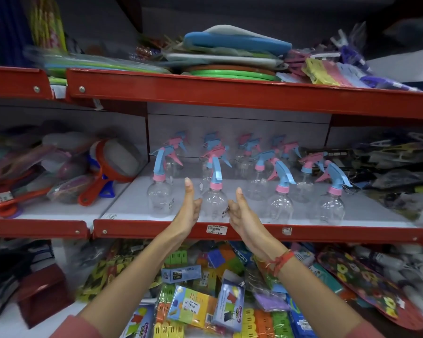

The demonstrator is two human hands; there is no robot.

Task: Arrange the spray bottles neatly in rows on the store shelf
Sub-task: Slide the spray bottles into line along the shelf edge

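Flanking upright spray bottle (pixel 214 191), nozzle facing away: left hand (pixel 189 211), right hand (pixel 239 213), grips spread.

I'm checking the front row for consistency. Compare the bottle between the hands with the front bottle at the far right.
The bottle between the hands has its blue trigger head nearly upright; the far-right bottle has its head slanting right. The first is flanked by the left hand and right hand; the second stands alone. Both are clear, with pink collars.

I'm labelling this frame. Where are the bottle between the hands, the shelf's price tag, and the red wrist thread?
spray bottle (pixel 214 201), head view, clear belly
price tag (pixel 216 229), head view, middle of the label
red wrist thread (pixel 280 262), head view, strands across the right wrist
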